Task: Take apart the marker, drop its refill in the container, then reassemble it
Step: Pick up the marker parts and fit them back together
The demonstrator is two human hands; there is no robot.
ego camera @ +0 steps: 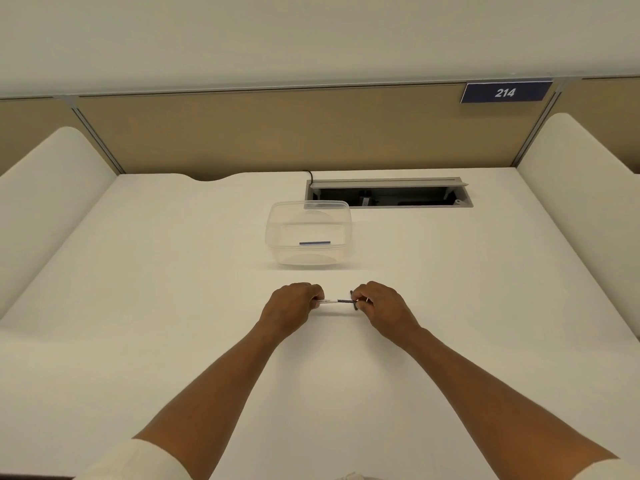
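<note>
Marker (pixel 337 301) held level, left hand (pixel 292 306) and right hand (pixel 379 306) each clenched on an end

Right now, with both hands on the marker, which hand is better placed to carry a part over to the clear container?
Probably the right hand. The container sits just beyond both hands, its near wall roughly centred between them, so reach is similar. The right grip pinches the dark end of the marker, while the left hand steadies the white barrel.

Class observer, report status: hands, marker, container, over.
Left hand and right hand both gripping marker. Blue refill lying in clear container. Nothing between hands and container.
</note>
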